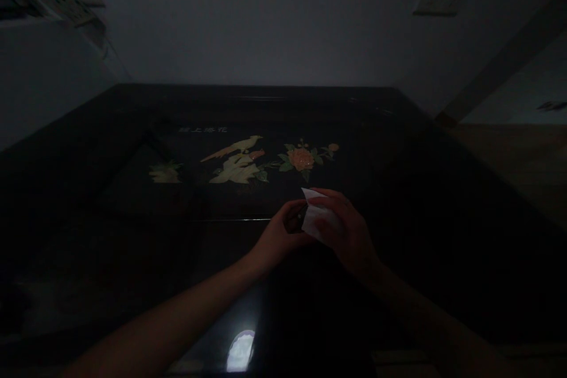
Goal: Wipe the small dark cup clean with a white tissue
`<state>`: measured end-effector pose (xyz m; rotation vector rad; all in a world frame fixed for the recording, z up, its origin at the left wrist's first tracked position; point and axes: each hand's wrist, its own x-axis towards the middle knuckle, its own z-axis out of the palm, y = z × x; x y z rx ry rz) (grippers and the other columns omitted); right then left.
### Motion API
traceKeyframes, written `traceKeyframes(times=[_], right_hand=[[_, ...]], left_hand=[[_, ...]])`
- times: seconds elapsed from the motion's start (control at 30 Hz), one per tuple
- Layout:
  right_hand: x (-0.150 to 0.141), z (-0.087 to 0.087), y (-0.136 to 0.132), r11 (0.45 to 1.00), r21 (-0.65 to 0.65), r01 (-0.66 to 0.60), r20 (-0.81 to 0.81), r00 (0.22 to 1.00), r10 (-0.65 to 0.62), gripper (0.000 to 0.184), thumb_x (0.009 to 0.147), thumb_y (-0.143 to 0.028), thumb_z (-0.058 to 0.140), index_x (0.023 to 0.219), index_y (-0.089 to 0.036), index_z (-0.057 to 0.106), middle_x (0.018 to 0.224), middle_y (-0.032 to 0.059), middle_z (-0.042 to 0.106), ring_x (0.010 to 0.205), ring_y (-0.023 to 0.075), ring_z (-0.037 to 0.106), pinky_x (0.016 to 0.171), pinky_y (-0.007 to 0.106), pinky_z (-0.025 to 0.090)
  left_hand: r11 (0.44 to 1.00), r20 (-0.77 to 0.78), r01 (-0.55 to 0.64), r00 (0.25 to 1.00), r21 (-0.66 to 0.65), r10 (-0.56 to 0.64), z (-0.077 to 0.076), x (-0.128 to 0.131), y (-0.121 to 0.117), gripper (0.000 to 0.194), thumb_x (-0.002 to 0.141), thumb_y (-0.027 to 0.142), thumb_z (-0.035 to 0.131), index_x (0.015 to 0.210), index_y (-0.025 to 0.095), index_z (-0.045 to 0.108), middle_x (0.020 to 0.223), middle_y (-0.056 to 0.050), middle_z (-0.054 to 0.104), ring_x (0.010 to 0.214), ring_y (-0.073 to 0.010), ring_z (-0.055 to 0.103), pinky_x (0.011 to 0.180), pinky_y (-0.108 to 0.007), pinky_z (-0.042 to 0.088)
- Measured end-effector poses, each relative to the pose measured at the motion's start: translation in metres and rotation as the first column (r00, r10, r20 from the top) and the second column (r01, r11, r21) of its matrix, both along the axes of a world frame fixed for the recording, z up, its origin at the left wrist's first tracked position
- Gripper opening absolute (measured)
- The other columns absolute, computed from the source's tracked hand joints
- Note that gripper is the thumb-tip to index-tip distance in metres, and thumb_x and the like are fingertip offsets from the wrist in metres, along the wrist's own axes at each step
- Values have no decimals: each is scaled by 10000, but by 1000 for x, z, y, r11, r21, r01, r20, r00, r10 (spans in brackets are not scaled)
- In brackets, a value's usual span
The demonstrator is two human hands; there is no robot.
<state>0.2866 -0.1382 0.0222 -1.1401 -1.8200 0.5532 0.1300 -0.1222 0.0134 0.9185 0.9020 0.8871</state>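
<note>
Visibly, the right hand [354,229] holds one white paper [315,217].

- From where I stand, the left hand [283,233] is bare, with a slim wrist [252,263] behind it.
- The left forearm [186,304] is bare too, smooth in outline, and widens steadily away from the wrist.
- The right hand [354,230] is bare, its fingers [339,204] slender.
- The right forearm [425,307] looks uncovered as far as I can see; deep shadow blurs its outline and hides finer detail.
</note>
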Motion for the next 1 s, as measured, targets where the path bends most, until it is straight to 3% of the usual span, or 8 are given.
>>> traceKeyframes(times=[0.3, 0.57, 0.67, 0.73, 0.8, 0.87, 1.0], right_hand=[[-3, 8, 0, 994, -102, 45, -78, 996, -53, 241, 844, -336, 550, 1057, -251, 623, 1135, 67, 629, 1060, 235, 589, 922, 384, 460], [-2, 6, 4, 968, -249, 25, -251, 964, -90, 313, 906, -415, 467, 1123, -249, 621, 1170, 45, 643, 1084, 211, 584, 940, 335, 438], [-2, 1, 8, 927, -374, 29, -381, 906, -182, 358, 884, -492, 480, 1077, -236, 640, 1108, 43, 669, 1023, 208, 608, 890, 324, 463], [-2, -5, 11, 870, -492, 22, -468, 836, -285, 399, 844, -550, 511, 1011, -216, 651, 1007, 46, 691, 927, 210, 632, 801, 316, 496], [-3, -10, 12, 807, -589, -38, -537, 765, -356, 434, 816, -590, 523, 947, -197, 652, 895, 46, 697, 825, 210, 645, 708, 310, 512], [-3, -12, 13, 779, -618, -105, -573, 739, -354, 452, 817, -608, 506, 919, -193, 652, 834, 43, 693, 780, 211, 649, 670, 311, 517], [-1, -6, 12, 876, -480, -46, -488, 844, -223, 410, 852, -563, 492, 1015, -225, 657, 1002, 44, 694, 966, 218, 632, 836, 331, 500]], left_hand=[[999, 25, -5, 1000, 39, 4, -10, 1, 1, 647, 490, 95, 805, 1083, 176, 559, 1191, -108, 613, 1117, -269, 569, 952, -407, 441], [1000, 7, 2, 1000, 8, -2, 0, 2, -1, 630, 496, 117, 815, 1076, 157, 570, 1177, -119, 622, 1099, -263, 576, 974, -410, 424], [1000, 21, -3, 1000, -10, 3, 1, 2, -2, 604, 534, 115, 799, 1093, 165, 574, 1206, -120, 614, 1106, -256, 577, 973, -401, 430], [1000, 48, 0, 999, -23, 1, 1, 2, -2, 593, 549, 118, 794, 1099, 170, 576, 1231, -122, 603, 1110, -259, 577, 960, -399, 443], [1000, 63, 4, 998, -31, -2, 0, 2, -2, 589, 555, 126, 796, 1101, 171, 577, 1253, -128, 591, 1117, -265, 574, 958, -404, 447], [999, 64, -1, 998, -34, 3, -1, 2, -2, 585, 561, 129, 796, 1103, 169, 578, 1247, -130, 594, 1122, -264, 572, 971, -410, 438], [1000, 77, -11, 997, -18, 12, -2, 2, -2, 579, 563, 125, 794, 1100, 173, 583, 1213, -119, 616, 1111, -254, 578, 981, -413, 430]])
